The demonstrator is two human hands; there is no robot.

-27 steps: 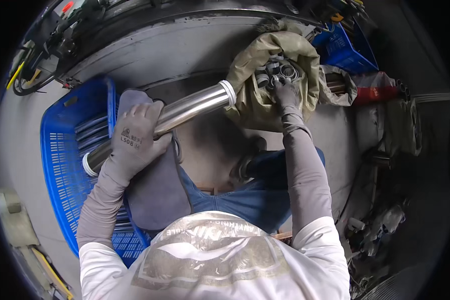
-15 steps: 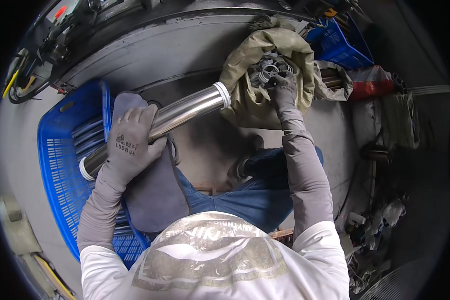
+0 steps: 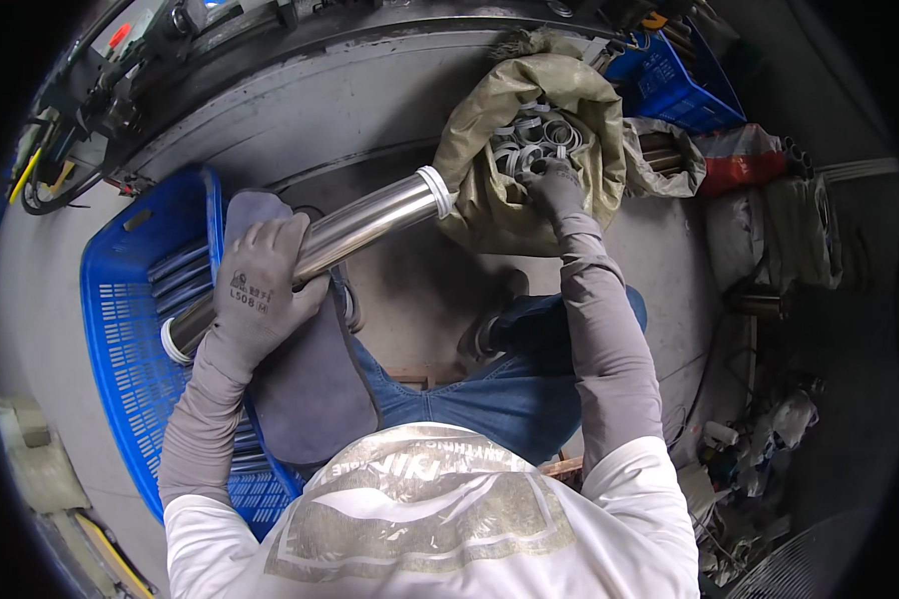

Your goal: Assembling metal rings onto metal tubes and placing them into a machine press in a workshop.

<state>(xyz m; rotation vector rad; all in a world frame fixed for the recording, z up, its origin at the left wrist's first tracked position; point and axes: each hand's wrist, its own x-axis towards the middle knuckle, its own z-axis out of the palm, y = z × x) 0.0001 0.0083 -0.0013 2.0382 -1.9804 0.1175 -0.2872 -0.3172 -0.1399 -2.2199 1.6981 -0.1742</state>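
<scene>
My left hand (image 3: 267, 285), in a grey glove, is wrapped round a shiny metal tube (image 3: 369, 222) with a white ring (image 3: 435, 192) on its far end and another white ring (image 3: 174, 340) on its near end. The tube slants over a grey padded board (image 3: 304, 389). At the right, my gloved right hand (image 3: 554, 188) reaches into an open olive woven sack (image 3: 469, 150) full of loose white rings (image 3: 544, 130). Its fingers are bent down among the rings; whether they pinch one is hidden.
A blue plastic crate (image 3: 120, 349) with several tubes stands at my left, under the board. Beyond the sack are another blue crate (image 3: 684, 85) and a red and white sack (image 3: 739, 160) with tubes. Plastic scraps (image 3: 769, 439) lie at the far right.
My right hand has drawn slightly left and nearer within the sack, uncovering more rings. My left hand and the tube have barely moved.
</scene>
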